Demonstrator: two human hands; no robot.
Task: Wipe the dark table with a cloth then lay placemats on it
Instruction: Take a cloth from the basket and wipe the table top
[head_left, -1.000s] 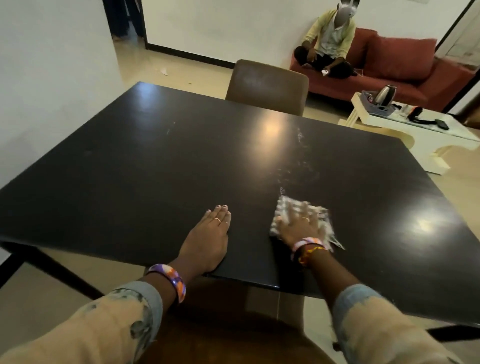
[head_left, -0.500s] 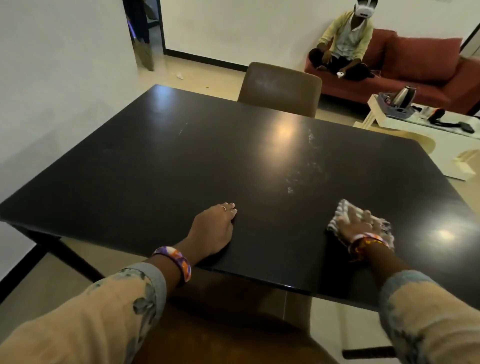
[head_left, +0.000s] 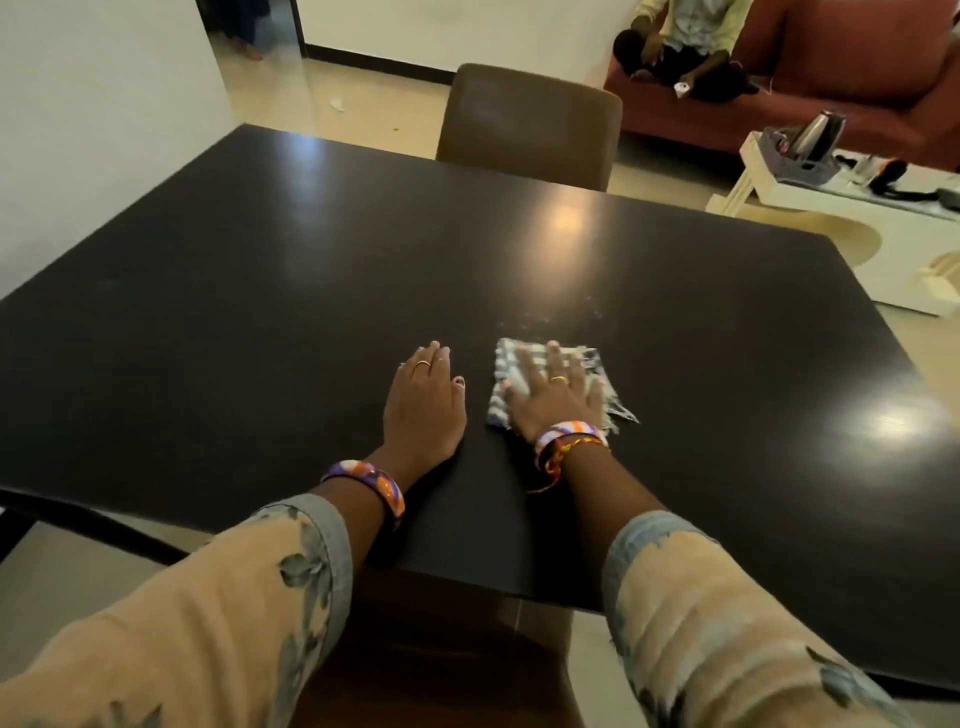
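The dark table (head_left: 260, 291) fills most of the view, glossy, with light reflections. A folded white-and-grey striped cloth (head_left: 506, 369) lies on it near the front edge. My right hand (head_left: 553, 397) presses flat on the cloth, fingers spread over it. My left hand (head_left: 423, 402) rests palm-down on the bare tabletop just left of the cloth, holding nothing. Pale smudges (head_left: 540, 325) mark the surface just beyond the cloth. No placemats are in view.
A brown chair (head_left: 530, 124) stands at the table's far side. A person sits on a red sofa (head_left: 831, 78) at the back right. A white low table (head_left: 852, 208) with a kettle stands to the right. A white wall runs along the left.
My right hand has slid the cloth from the right part of the table back left, close to my left hand. My left hand stayed planted on the table.
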